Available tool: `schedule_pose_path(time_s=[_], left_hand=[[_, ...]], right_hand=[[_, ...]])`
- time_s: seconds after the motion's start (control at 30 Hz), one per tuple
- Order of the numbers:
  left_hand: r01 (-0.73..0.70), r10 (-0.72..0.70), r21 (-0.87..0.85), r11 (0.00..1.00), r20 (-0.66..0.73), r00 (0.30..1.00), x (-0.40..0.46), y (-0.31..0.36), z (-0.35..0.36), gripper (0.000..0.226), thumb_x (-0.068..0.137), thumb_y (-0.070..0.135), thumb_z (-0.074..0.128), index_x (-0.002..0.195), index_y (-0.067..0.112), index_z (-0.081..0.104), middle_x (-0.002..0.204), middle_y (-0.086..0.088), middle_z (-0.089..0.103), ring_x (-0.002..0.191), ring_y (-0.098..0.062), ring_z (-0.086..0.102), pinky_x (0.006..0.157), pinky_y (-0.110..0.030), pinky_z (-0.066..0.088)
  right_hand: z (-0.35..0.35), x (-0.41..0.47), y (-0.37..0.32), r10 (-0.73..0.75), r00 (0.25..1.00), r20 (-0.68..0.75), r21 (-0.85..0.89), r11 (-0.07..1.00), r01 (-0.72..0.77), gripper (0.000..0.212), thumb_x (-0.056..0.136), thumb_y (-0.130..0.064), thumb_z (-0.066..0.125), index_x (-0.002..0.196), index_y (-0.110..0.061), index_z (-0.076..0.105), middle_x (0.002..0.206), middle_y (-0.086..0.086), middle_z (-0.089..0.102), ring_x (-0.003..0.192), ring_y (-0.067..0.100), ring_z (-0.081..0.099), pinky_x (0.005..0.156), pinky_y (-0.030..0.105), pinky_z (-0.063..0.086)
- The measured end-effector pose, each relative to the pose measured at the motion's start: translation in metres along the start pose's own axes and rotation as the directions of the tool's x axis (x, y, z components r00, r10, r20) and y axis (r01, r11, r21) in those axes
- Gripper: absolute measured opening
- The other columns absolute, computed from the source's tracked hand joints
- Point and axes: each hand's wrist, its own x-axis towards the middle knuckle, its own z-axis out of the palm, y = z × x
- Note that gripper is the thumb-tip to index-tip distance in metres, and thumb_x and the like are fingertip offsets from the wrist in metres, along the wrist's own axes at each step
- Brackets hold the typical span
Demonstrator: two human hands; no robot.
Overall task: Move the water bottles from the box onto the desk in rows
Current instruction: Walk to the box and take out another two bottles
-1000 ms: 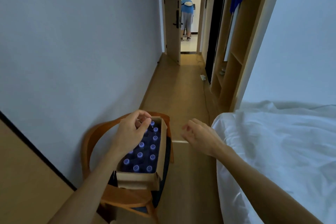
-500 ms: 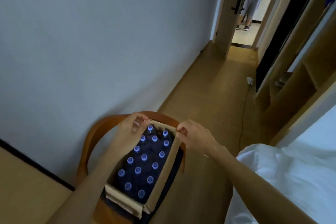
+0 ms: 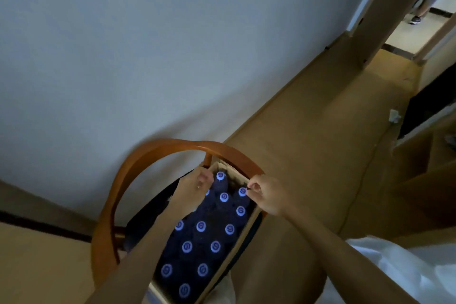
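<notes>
The cardboard box sits on a wooden chair, full of upright water bottles. At its far end, the left hand curls over one cap, grip unclear; the right hand pinches another, likely for lifting.

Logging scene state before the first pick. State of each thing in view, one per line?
Brown cardboard box: open, flaps up, resting on the chair seat.
Dark water bottles with white-blue caps: upright, capped, all inside the box.
Curved wooden chair: upright beside the wall.
Left hand: fingers curled at the far bottles; grip unclear.
Right hand: fingers pinching at a far bottle's cap.
Wooden door: open.
</notes>
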Motion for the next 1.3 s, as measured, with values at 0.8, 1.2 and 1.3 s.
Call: schedule_pose_path(time_s=[0.8, 1.2, 1.3], left_hand=[[0.285, -0.331, 0.169, 0.944, 0.526, 0.784, 0.101, -0.099, 0.111, 0.032, 0.098, 0.027, 0.050, 0.129, 0.023, 0.046, 0.100, -0.005, 0.060, 0.086, -0.020, 0.059, 0.079, -0.036, 0.048], [0.390, -0.432, 0.188, 0.901, 0.446, 0.784, 0.092, -0.096, 0.124, 0.033, 0.089, 0.030, 0.064, 0.116, 0.019, 0.050, 0.112, -0.004, 0.062, 0.099, -0.022, 0.059, 0.083, -0.036, 0.049], [0.365, -0.414, 0.198, 0.910, 0.380, 0.827, 0.080, -0.093, 0.116, 0.031, 0.088, 0.034, 0.066, 0.110, 0.023, 0.048, 0.108, -0.003, 0.062, 0.096, -0.022, 0.060, 0.078, -0.034, 0.048]], right_hand=[[0.120, 0.075, 0.071, 0.147, 0.793, 0.591, -0.411, 0.901, 0.139, 0.039, 0.095, -0.034, 0.051, 0.132, -0.026, 0.040, 0.118, 0.012, 0.057, 0.113, 0.032, 0.050, 0.093, 0.041, 0.038], [0.125, 0.075, 0.080, 0.121, 0.819, 0.560, -0.289, 0.956, 0.056, 0.032, 0.088, -0.041, 0.060, 0.116, -0.028, 0.049, 0.107, 0.006, 0.058, 0.104, 0.027, 0.051, 0.087, 0.035, 0.038], [0.122, 0.074, 0.082, 0.092, 0.832, 0.547, -0.308, 0.946, 0.098, 0.031, 0.087, -0.041, 0.061, 0.114, -0.029, 0.052, 0.110, 0.006, 0.058, 0.106, 0.027, 0.051, 0.088, 0.035, 0.039]])
